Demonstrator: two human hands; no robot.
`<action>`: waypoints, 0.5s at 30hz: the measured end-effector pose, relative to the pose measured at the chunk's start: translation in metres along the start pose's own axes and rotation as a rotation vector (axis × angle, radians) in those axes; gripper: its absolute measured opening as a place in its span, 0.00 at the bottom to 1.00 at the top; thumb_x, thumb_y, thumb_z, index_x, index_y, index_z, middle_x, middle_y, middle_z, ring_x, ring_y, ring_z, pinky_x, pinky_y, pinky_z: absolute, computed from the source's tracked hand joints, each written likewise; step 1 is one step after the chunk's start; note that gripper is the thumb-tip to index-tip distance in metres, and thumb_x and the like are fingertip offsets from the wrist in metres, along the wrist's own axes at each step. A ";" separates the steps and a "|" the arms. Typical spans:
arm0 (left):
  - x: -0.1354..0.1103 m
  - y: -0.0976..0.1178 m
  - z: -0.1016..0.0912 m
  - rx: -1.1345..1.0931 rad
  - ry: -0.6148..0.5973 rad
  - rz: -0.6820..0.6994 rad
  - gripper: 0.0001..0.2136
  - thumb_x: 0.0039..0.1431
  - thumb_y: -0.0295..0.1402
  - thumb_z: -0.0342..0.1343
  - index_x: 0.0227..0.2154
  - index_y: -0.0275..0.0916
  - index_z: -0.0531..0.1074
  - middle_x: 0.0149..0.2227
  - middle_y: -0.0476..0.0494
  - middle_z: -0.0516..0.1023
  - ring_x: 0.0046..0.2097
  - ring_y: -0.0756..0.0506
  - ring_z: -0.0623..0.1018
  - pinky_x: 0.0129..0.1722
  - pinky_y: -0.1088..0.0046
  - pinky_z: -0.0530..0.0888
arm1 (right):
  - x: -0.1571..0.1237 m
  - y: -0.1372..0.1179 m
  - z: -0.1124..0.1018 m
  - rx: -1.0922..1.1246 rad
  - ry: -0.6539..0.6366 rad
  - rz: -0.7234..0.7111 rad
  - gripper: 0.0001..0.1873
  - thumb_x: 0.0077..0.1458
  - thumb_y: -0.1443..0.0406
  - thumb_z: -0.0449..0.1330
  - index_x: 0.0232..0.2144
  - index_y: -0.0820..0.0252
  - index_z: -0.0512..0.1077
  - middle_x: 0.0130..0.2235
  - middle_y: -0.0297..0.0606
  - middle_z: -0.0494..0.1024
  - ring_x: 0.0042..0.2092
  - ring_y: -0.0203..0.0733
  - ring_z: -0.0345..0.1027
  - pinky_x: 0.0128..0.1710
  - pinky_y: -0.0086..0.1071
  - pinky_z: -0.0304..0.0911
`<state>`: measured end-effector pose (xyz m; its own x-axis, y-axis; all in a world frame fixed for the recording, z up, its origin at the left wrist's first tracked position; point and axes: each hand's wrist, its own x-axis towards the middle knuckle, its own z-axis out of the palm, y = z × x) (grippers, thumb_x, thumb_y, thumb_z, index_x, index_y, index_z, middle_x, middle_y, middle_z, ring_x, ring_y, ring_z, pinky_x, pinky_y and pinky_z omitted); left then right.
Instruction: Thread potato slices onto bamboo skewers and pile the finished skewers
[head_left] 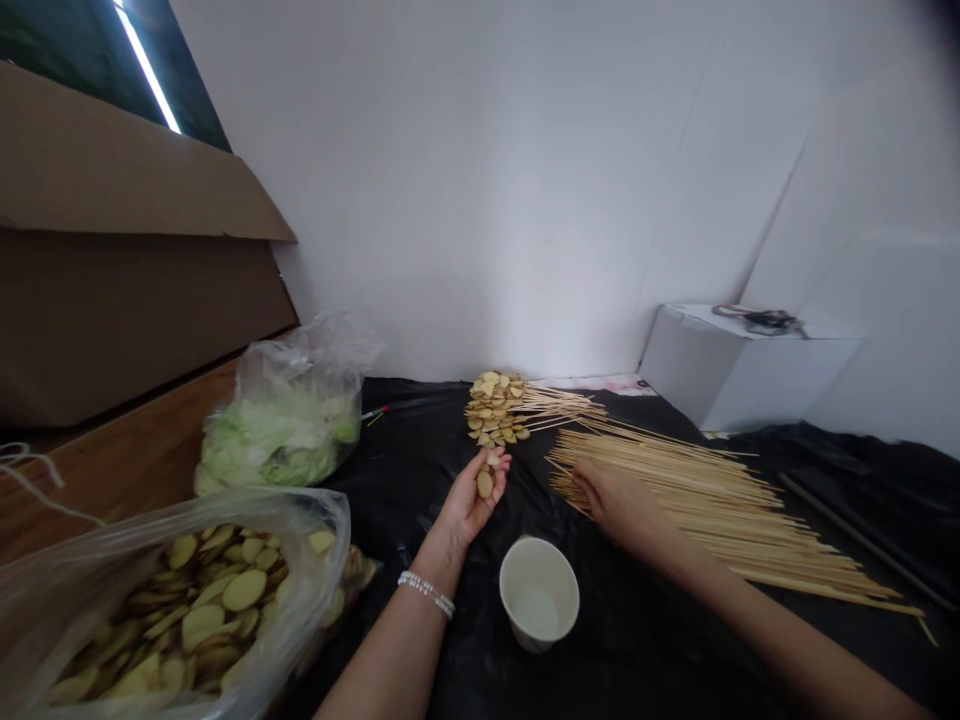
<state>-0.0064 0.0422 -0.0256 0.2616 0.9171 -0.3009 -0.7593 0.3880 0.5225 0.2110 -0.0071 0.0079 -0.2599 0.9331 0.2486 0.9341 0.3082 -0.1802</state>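
In the head view my left hand (471, 500) is turned palm up, its fingers curled around a few potato slices (485, 485). Just beyond it lies a stack of skewered potato slices (495, 405), their sticks pointing right. My right hand (609, 497) reaches down to the left ends of a wide spread of bamboo skewers (720, 510). Its fingers are pinched together on a skewer there, though the fingertips are partly hidden. Between my forearms stands a white paper cup (538, 595), open side up.
At front left, a clear plastic bag (330, 510) holds many loose potato slices. Behind it sits a bag of pale green sliced vegetable (277, 440). A cardboard box (135, 310) stands far left, a white box (720, 365) at back right. Black sheeting (420, 430) covers the work surface.
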 end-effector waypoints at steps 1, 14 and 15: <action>0.000 0.001 0.000 -0.018 -0.003 -0.015 0.12 0.60 0.32 0.51 0.44 0.31 0.70 0.36 0.38 0.77 0.32 0.51 0.78 0.30 0.79 0.76 | 0.004 -0.004 -0.002 -0.023 0.019 -0.016 0.13 0.63 0.65 0.45 0.34 0.58 0.69 0.34 0.39 0.76 0.35 0.39 0.68 0.31 0.29 0.51; -0.014 0.001 0.004 -0.112 -0.300 -0.102 0.32 0.57 0.52 0.45 0.56 0.29 0.60 0.53 0.24 0.69 0.57 0.35 0.67 0.46 0.59 0.71 | 0.013 -0.049 0.034 -0.028 0.186 -0.330 0.16 0.61 0.68 0.47 0.47 0.57 0.69 0.39 0.42 0.75 0.37 0.38 0.68 0.32 0.27 0.57; -0.015 -0.001 0.006 -0.101 -0.316 -0.111 0.33 0.57 0.52 0.46 0.55 0.29 0.60 0.53 0.24 0.68 0.57 0.34 0.67 0.46 0.59 0.70 | 0.014 -0.048 0.037 -0.014 0.178 -0.359 0.17 0.61 0.69 0.47 0.49 0.58 0.68 0.41 0.43 0.75 0.38 0.38 0.69 0.32 0.27 0.57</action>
<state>-0.0065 0.0288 -0.0167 0.5052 0.8592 -0.0810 -0.7669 0.4901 0.4143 0.1535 -0.0020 -0.0153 -0.5252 0.7194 0.4545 0.7951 0.6053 -0.0393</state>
